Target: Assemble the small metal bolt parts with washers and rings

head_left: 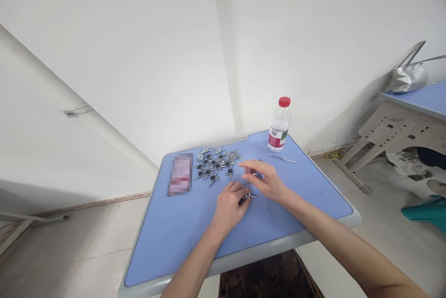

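Note:
My left hand [230,205] is closed on a small metal part [250,195] with a dark piece, low over the blue desk [174,237]. Just above it, my right hand [263,179] has its thumb and fingers wrapped round the handle of a small screwdriver [248,178]. The thin shaft points down to the metal part. Several similar metal parts with round black pieces [218,165] lie in a pile beyond my left hand. Some small pieces beside my right hand are partly hidden by it.
A clear bottle [278,126] with a red cap stands at the back right of the desk. A thin tool [284,159] lies before it. A blurred pinkish rectangular item [180,175] is at the left. Another desk [430,100] holds a silver bag [408,78].

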Demonstrator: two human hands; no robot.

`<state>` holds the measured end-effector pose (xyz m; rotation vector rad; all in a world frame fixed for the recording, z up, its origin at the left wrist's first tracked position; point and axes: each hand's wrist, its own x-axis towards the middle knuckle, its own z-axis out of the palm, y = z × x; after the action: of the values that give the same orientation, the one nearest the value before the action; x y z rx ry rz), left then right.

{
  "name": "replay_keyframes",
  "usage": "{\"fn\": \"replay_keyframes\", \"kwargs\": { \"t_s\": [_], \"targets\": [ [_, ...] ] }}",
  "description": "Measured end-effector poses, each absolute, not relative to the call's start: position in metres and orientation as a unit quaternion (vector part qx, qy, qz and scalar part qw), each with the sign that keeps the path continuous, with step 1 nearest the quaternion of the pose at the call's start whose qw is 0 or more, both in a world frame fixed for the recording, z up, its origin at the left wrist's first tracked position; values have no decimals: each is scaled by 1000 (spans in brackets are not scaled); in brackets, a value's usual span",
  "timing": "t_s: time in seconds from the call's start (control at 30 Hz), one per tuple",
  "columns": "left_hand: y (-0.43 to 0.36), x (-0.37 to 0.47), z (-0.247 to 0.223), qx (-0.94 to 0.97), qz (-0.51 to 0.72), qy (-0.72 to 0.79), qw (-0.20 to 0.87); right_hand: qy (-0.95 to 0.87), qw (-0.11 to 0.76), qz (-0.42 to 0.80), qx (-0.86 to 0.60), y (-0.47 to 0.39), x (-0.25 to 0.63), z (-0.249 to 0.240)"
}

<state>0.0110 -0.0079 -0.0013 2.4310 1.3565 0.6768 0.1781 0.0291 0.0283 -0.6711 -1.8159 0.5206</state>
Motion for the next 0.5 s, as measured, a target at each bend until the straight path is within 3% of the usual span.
{"fn": "replay_keyframes", "kwargs": {
  "t_s": [0.2, 0.5],
  "targets": [
    [-5, 10, -4, 841, 269, 441, 162, -777, 515, 230, -282, 27, 181, 30],
    [-6, 10, 9, 774, 289, 407, 390, -715, 561, 287, -303, 27, 181, 30]
  ]
}}
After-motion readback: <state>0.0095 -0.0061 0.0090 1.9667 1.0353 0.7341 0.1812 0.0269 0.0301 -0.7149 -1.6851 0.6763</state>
